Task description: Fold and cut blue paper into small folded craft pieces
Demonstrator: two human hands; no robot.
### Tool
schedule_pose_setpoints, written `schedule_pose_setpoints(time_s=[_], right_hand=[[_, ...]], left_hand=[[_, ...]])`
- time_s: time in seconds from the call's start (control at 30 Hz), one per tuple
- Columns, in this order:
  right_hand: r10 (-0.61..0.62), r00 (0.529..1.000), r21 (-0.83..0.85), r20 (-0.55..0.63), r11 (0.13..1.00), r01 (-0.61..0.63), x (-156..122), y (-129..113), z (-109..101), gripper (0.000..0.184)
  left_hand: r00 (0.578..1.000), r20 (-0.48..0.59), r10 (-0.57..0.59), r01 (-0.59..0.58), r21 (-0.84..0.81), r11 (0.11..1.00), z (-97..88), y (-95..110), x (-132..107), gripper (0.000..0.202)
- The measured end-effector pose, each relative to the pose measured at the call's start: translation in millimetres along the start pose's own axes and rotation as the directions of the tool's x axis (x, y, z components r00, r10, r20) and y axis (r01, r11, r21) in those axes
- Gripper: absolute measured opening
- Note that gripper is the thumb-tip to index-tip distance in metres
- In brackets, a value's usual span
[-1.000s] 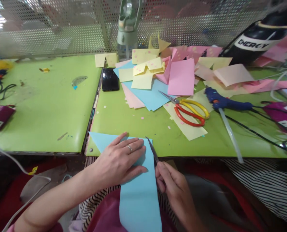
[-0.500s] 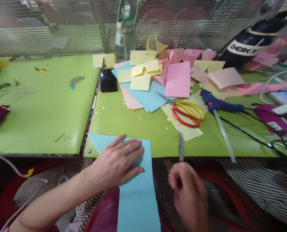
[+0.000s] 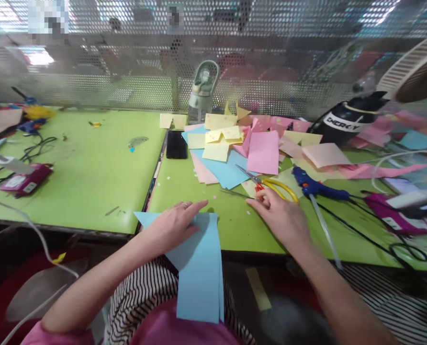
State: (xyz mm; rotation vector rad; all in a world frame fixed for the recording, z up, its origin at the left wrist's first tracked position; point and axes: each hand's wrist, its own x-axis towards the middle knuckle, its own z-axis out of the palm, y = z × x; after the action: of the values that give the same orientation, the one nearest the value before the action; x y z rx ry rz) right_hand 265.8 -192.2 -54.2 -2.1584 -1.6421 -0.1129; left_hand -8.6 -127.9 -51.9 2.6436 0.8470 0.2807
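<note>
My left hand lies open across the top of a folded light-blue sheet of paper, fingers stretched out, a ring on one. The sheet rests partly on the green table and hangs over its edge towards my lap. At the right, my right hand is closed over the table, with a thin metal blade sticking out leftwards from its fingers. Just beyond it lie scissors with red and yellow handles; the hand hides most of the red one.
Behind the scissors is a pile of cut paper, including a pink sheet. A phone, a green-lidded bottle and a black bottle stand or lie around it. A blue glue gun with a cord lies right.
My right hand has moved forward from below the table edge to beside the scissors, its blade turning from upright to leftward. My left hand stays on the blue paper. The view has tilted up.
</note>
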Motion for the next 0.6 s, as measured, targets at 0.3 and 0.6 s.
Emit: schedule_pose_setpoints(time_s=[0.3, 0.6], right_hand=[[-0.093, 0.915, 0.568, 0.393, 0.807, -0.162, -30.0, -54.8, -1.4, 0.045], [-0.004, 0.987, 0.398, 0.163, 0.915, -0.062, 24.1, -36.3, -11.2, 0.033]], left_hand=[[0.983, -0.126, -0.135, 0.098, -0.264, 0.959, -32.0, -19.5, 42.8, 0.014], [0.955, -0.173, -0.239, 0.17, -0.338, 0.926, -42.6, -41.2, 70.4, 0.025]])
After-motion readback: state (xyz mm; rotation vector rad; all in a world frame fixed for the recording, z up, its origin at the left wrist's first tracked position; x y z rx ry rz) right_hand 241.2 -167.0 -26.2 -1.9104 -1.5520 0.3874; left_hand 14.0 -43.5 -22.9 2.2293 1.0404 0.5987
